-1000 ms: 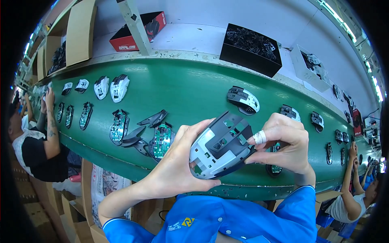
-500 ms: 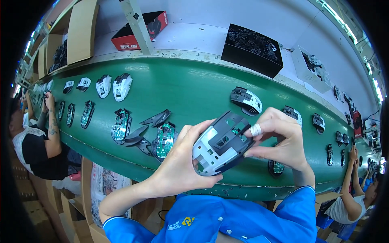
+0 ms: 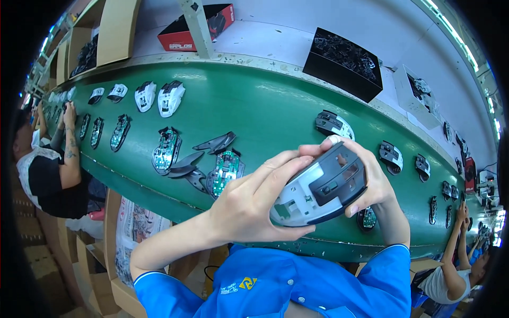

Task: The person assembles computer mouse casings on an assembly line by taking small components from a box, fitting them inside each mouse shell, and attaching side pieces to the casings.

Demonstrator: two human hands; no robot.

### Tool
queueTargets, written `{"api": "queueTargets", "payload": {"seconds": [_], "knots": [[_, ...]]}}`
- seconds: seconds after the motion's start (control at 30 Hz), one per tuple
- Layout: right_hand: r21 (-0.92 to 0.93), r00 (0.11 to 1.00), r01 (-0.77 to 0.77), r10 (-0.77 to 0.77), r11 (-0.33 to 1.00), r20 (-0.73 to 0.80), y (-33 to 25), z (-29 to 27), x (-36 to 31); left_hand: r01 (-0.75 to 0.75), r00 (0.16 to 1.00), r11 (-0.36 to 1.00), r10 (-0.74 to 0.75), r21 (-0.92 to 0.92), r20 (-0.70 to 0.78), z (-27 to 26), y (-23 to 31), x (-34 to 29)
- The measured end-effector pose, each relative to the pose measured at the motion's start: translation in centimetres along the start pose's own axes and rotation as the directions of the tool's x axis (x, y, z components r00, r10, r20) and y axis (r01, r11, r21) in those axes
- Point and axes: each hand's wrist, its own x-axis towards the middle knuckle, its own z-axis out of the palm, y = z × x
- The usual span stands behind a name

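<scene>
Both my hands grip one computer mouse shell (image 3: 318, 188), white at the lower left and dark grey at the upper right, tilted above the green work surface. My left hand (image 3: 254, 196) is closed on its white end, thumb below and fingers over the top. Around the dark end wraps my right hand (image 3: 371, 177), with white tape on a finger and the thumb at the lower edge. Left of my left hand lies a mouse base with a green circuit board (image 3: 225, 172), beside loose black side panels (image 3: 185, 167). Another circuit-board base (image 3: 367, 218) sits partly hidden under my right hand.
More white shells (image 3: 171, 98) and board bases (image 3: 166, 150) line the green belt (image 3: 254, 100). Grey-and-white shells (image 3: 334, 125) lie right. A black box of small parts (image 3: 343, 63) and a red box (image 3: 196, 29) stand on the shelf. Co-workers sit left (image 3: 47, 164) and right (image 3: 456, 281).
My right hand has gone from pinching at the shell's edge to wrapping round its dark end. The shell has moved slightly right and turned. The view has shifted a little.
</scene>
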Motion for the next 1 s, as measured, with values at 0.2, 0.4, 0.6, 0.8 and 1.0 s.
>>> {"api": "queueTargets", "payload": {"seconds": [0.2,0.4,0.6,0.8,1.0], "knots": [[0.09,1.0,0.016,-0.018,0.996,0.022,0.7,0.5,0.6,-0.005,1.0,0.999,0.007,0.053,-0.025,-0.4,-0.1,0.0],[0.245,0.994,-0.076,0.092,0.966,-0.053,2.2,0.9,1.2,0.11,0.994,0.994,-0.11,-0.026,0.011,-0.4,-0.6,-0.1],[0.375,0.996,-0.044,0.069,0.926,-0.054,2.1,2.1,1.6,0.089,0.995,0.996,-0.088,0.031,-0.056,-0.6,-0.1,-0.4],[0.424,0.999,-0.035,0.037,0.905,0.004,3.7,1.5,1.8,0.075,0.997,0.996,-0.074,0.042,-0.022,-0.8,-0.3,-0.3],[0.234,0.998,-0.048,0.054,0.971,-0.019,2.2,1.1,1.5,0.144,0.987,0.989,-0.142,-0.033,0.069,-1.2,0.0,0.0]]}}
